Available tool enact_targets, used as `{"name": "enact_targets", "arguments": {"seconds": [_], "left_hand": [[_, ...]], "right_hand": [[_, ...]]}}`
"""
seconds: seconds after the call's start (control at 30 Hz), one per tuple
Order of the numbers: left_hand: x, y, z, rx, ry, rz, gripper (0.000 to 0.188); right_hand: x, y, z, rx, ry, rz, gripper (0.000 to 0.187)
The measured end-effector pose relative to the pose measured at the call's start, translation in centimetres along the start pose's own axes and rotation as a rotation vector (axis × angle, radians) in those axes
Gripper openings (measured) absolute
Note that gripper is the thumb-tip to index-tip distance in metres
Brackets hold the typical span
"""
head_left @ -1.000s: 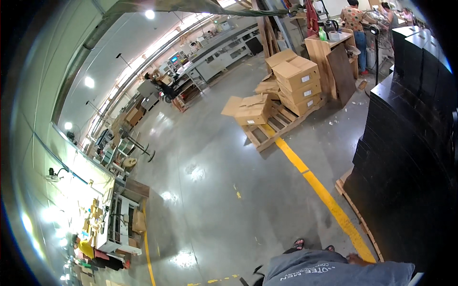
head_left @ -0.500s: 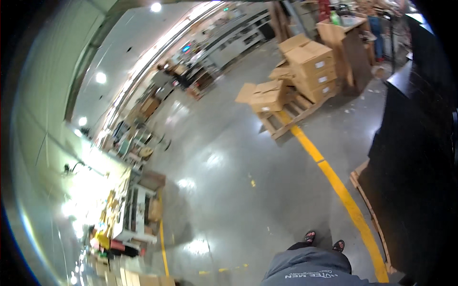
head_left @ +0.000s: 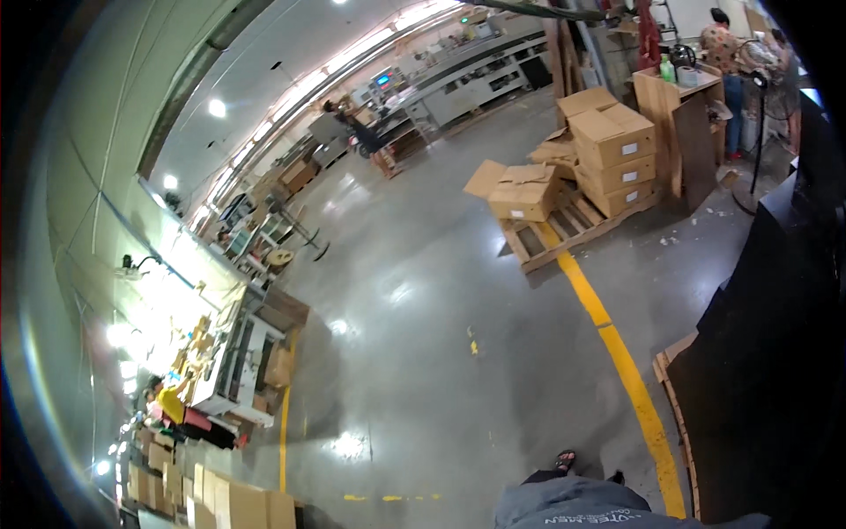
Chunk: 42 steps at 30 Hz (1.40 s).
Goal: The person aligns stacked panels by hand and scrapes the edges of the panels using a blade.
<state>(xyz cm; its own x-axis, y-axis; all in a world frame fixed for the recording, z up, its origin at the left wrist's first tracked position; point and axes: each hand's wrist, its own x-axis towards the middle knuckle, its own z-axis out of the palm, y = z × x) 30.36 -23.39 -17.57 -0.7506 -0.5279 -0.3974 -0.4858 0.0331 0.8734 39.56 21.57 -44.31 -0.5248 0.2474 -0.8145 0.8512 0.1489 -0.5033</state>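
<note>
Three cardboard boxes (head_left: 617, 163) with white labels are stacked on a slatted wooden pallet (head_left: 533, 247) ahead; a flap of the top one is spread outward, and its contents are hidden. Beside them, on the same pallet, a single carton (head_left: 523, 194) is set with one flap folded out to the left; what is held inside cannot be seen. More tall cartons (head_left: 256, 505) are grouped at the lower left, their contents likewise hidden. A green bottle (head_left: 667, 69) is stood on a wooden cabinet (head_left: 656, 132) behind the stacked boxes. The black stack (head_left: 758, 379) is placed at the person's right, on a second pallet (head_left: 677, 406) whose visible edge is pointed away from the person, roughly alongside the yellow floor line (head_left: 626, 370). The stack's tall side is tilted toward the upper right by the wide lens; its long axis cannot be made out in the dark. Below, a grey shirt (head_left: 573, 502) and a sandalled foot (head_left: 565, 460) are seen. Whether the fingers of the left hand or right hand are clenched, loose or grasping anything cannot be told.
</note>
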Motion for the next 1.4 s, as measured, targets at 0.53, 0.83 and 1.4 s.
{"name": "enact_targets", "arguments": {"seconds": [0.53, 0.83, 1.4], "left_hand": [[0.9, 1.8, 0.6, -0.145, -0.066, -0.066, 0.030], [0.3, 3.2, -0.6, -0.157, -0.084, -0.081, 0.034], [9.3, 16.7, 3.3, -0.249, -0.687, -0.298, 0.032]], "right_hand": [[-14.9, 7.9, -1.8, 0.398, 0.349, 0.220, 0.037], [-24.9, -4.9, -2.1, 1.112, 0.562, -0.139, 0.037], [-28.4, -31.4, -1.9, 1.187, 0.029, -0.476, 0.028]]}}
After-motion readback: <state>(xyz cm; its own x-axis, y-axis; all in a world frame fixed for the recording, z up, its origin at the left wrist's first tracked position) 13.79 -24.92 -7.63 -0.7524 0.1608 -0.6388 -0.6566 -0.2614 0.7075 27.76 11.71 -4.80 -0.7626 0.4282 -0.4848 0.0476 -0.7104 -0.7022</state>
